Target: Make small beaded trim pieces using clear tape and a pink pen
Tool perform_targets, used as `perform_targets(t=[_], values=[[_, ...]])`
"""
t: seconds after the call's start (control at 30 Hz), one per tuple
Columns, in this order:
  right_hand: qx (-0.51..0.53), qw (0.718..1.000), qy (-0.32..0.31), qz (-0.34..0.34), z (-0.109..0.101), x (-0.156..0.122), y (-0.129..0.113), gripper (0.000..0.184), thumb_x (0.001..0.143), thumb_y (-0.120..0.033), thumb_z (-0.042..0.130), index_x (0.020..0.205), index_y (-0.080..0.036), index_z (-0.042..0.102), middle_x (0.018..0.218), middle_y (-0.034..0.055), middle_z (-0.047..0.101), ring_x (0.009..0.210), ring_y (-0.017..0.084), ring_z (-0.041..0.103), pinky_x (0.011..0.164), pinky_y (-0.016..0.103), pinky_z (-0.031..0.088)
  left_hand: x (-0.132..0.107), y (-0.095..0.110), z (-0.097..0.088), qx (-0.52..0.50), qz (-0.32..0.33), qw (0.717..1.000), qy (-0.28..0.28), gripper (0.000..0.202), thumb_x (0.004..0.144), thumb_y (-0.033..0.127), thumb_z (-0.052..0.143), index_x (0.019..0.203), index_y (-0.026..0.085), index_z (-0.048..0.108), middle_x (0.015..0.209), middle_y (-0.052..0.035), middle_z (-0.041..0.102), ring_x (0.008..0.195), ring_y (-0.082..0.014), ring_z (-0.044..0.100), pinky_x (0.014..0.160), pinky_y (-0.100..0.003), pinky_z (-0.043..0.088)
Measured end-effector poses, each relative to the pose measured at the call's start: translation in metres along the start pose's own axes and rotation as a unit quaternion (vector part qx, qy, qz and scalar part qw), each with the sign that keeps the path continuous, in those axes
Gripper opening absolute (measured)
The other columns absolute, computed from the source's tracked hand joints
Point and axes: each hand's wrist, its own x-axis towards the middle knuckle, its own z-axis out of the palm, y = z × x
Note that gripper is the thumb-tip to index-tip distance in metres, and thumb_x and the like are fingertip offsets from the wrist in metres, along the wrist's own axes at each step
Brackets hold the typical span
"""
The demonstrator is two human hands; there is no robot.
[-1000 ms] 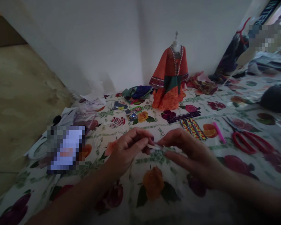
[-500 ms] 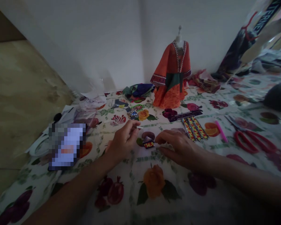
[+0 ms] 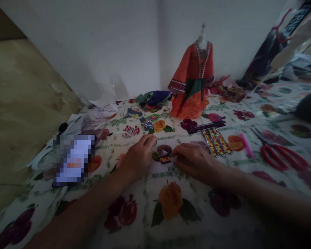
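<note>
Between both hands (image 3: 138,159) (image 3: 194,160), small patterned piece (image 3: 165,158)

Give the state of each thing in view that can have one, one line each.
Left hand, curled, resting on the floral tablecloth.
Right hand, curled, touching the small patterned piece.
Small patterned piece, lying between both hands.
Red-handled scissors, blades closed, lying flat.
Orange dress, upright on a mannequin.
</note>
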Motion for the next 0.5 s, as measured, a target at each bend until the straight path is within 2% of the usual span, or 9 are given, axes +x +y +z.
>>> perform_targets(t=[0.13,0.2,0.3,0.5], values=[[0.016,1.0,0.014,0.0,0.003,-0.003,0.005,0.013,0.088,-0.014,0.057,0.099,-0.017,0.062,0.089,0.0035,0.066,0.079,0.018,0.058,0.072,0.031,0.039,0.0,0.013,-0.007,0.005,0.026,1.0,0.008,0.022,0.097,0.019,0.042,0.104,0.015,0.062,0.107,-0.0116,0.062,0.1,-0.0262,0.063,0.083,-0.041,0.053],[0.028,0.999,0.025,-0.002,0.005,-0.004,0.007,0.013,0.088,-0.013,0.058,0.099,-0.017,0.063,0.089,0.003,0.066,0.081,0.018,0.059,0.073,0.031,0.039,-0.001,0.021,-0.009,-0.002,0.038,0.999,-0.004,0.017,0.095,0.026,0.049,0.093,0.016,0.062,0.095,-0.0081,0.061,0.088,-0.0238,0.062,0.077,-0.038,0.052],[0.04,0.999,0.034,-0.002,0.007,-0.005,0.01,0.015,0.087,-0.012,0.058,0.1,-0.018,0.062,0.093,0.0032,0.066,0.084,0.018,0.059,0.074,0.031,0.04,-0.002,0.025,-0.007,-0.019,0.045,0.998,-0.03,0.016,0.092,0.031,0.056,0.09,0.017,0.062,0.09,-0.0072,0.058,0.084,-0.0248,0.06,0.072,-0.038,0.05],[0.056,0.998,0.041,-0.001,0.011,-0.006,0.013,0.015,0.089,-0.012,0.055,0.101,-0.018,0.062,0.095,0.0036,0.066,0.086,0.018,0.06,0.074,0.03,0.042,-0.002,0.022,-0.001,-0.083,0.026,0.994,-0.063,0.006,0.091,0.022,0.057,0.088,0.018,0.06,0.089,-0.0053,0.058,0.08,-0.0216,0.059,0.066,-0.033,0.046]])
